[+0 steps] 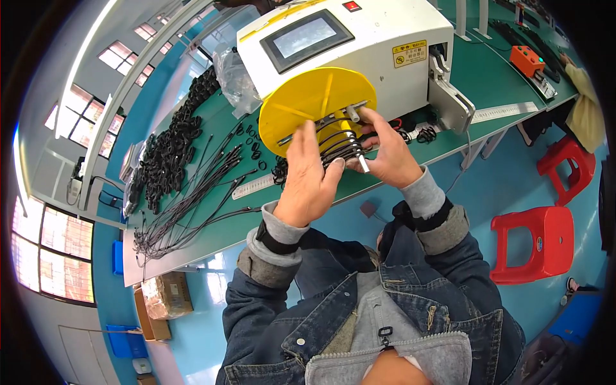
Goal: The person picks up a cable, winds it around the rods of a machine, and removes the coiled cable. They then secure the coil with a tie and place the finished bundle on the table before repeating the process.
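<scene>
A loop of black cable (339, 149) is wound around the metal posts on the front of a yellow disc (298, 102). The disc belongs to a white winding machine (401, 74). My left hand (308, 179) is at the coil's left side, its fingers pointing up and its thumb on the lower turns. At the right side, my right hand (391, 154) curls around the coil, with the index finger near a post. The fingertips of both hands are partly hidden by the coil and posts. A pale rod end (364, 164) sticks out below the coil.
Loose black cables (205, 192) and a heap of coiled black cables (170, 151) cover the green table's left side. A metal ruler (253, 186) runs along its front edge. An orange device (527, 61) sits at the far right. Red stools (536, 244) stand right; another person's sleeve (585, 102) shows behind.
</scene>
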Demonstrator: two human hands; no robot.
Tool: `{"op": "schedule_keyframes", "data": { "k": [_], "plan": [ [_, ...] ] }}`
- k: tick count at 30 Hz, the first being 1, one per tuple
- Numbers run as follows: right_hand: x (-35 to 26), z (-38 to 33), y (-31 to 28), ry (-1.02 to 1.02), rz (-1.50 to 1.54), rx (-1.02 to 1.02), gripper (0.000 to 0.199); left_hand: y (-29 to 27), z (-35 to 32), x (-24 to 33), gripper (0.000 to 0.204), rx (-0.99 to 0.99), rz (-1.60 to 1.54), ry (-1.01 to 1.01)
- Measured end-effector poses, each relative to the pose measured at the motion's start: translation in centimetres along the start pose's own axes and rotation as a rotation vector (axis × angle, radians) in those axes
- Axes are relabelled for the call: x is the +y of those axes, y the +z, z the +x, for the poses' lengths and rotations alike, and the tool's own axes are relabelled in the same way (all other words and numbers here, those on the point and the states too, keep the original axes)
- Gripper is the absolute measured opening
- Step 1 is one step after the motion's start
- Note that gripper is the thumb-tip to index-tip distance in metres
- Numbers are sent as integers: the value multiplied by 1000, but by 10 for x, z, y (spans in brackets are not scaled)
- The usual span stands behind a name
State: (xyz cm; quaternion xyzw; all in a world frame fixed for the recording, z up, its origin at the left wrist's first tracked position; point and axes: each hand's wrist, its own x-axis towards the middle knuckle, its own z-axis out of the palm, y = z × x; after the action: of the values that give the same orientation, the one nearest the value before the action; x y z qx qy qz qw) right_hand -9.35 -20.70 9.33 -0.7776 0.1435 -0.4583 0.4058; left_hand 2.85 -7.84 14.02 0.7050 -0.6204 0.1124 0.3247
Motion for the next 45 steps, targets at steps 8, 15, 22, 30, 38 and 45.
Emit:
{"op": "schedule_keyframes", "data": {
  "k": [8, 15, 22, 30, 38, 45],
  "plan": [
    [8, -6, 27, 78, 566, -35, 74, -1, 4, 3, 48, -119, -250, 34],
    [-13, -25, 45, 117, 277, 254, 44, 3, 6, 8, 20, -85, -255, 33],
    [-21, -15, 35, 22, -53, 267, 27, -9, 17, 6, 16, -294, -204, 7],
    [-47, -52, 23, 205, -107, 213, 21, -13, -26, 43, 17, -315, -232, -15],
    [-14, -106, 22, 161, -177, -107, 20, 25, -65, 0, 25, -809, -960, -256],
    [3, -114, 29, 136, -307, -357, 21, 32, -70, 4, 33, -1179, -1174, -913]
  ]
}}
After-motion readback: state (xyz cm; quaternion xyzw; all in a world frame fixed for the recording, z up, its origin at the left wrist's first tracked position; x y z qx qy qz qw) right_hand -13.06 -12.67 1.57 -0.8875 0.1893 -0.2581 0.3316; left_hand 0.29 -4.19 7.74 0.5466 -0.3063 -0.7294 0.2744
